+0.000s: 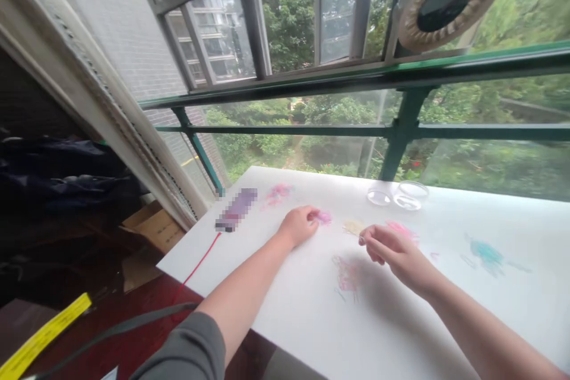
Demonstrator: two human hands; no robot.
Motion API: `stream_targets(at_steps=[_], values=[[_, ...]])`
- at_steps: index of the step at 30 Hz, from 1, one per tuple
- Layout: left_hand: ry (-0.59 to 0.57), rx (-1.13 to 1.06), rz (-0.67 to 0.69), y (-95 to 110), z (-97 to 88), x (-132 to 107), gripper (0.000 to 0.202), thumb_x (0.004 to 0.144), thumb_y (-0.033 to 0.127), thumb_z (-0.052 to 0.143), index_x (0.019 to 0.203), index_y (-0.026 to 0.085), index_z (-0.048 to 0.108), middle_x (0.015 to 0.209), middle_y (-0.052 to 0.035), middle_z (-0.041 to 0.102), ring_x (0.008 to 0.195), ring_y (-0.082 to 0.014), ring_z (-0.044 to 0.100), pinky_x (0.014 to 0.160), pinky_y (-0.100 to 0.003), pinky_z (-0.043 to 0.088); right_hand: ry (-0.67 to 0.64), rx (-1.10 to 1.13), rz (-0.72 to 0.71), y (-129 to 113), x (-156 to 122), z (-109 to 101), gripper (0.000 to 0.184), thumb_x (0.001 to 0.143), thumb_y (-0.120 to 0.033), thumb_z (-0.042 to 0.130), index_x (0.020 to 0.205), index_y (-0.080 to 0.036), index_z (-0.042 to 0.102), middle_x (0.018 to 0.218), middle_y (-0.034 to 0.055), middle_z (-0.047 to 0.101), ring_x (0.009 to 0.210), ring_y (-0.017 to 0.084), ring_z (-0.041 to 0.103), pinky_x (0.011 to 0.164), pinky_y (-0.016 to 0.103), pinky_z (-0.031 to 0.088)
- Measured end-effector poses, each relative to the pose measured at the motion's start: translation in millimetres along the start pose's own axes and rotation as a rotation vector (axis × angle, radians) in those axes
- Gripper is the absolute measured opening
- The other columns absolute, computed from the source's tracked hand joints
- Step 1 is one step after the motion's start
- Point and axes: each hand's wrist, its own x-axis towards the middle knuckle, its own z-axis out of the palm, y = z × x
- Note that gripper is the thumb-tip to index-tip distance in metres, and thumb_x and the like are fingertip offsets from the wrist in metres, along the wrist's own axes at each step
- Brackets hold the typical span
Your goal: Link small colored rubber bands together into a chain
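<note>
Head view: left hand point(299, 224) clenched over blurry pink pile point(324, 217), right hand point(392, 249) loosely released, contents unclear.

Left hand point(299, 224) curled palm-down, right hand point(394, 252) fingers point(367, 237) loosely bent

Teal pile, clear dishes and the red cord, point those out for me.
Teal pile point(487, 254): head view, on its dense middle.
Clear dishes point(379, 196): head view, on the leftmost dish's centre.
Red cord point(201, 263): head view, midway along, at the white board's left edge.
</note>
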Motion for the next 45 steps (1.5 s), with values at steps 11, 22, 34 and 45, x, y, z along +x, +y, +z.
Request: stream_targets(at_steps=[11,22,34,45], values=[[0.135,-0.028,-0.121,-24,-14.8,-18,0.038,0.076,0.023,0.053,0.114,0.017,0.055,0.114,-0.0061,0.064,0.088,-0.009,0.063,0.083,-0.023,0.053,0.086,0.031,-0.067,30,-3,1,0.04,0.085,-0.055,0.043,0.083,-0.015,0.048,0.065,0.0001,0.046,0.054,0.006,0.039,0.052,0.02,0.033],[0.138,0.157,-0.032,-7,-0.6,-47,0.035,0.075,0.035,0.057,0.108,0.022,0.057,0.114,-0.0055,0.057,0.108,-0.0198,0.053,0.102,-0.042,0.043,0.058,-0.18,-0.086,30,1,8,0.021,0.085,-0.035,0.042,0.088,-0.017,0.05,0.077,0.0015,0.057,0.068,0.01,0.051,0.064,0.024,0.039],[0.1,0.15,0.1,10,24.6,26,0.038,0.076,0.037,0.056,0.11,0.022,0.061,0.117,-0.0046,0.06,0.115,-0.0216,0.05,0.109,-0.041,0.037,0.09,-0.098,-0.122,20,0,10,0.012,0.08,-0.025,0.046,0.082,-0.015,0.053,0.071,0.0002,0.057,0.064,0.008,0.05,0.062,0.022,0.038],[0.197,0.031,0.127,4,22.2,38,0.032,0.083,0.037,0.045,0.104,0.018,0.061,0.112,-0.007,0.062,0.11,-0.0194,0.053,0.106,-0.04,0.038,0.117,-0.091,-0.095,16,0,10,0.01,0.078,-0.022,0.047,0.081,-0.015,0.054,0.07,-0.0006,0.056,0.061,0.006,0.048,0.06,0.019,0.038]])
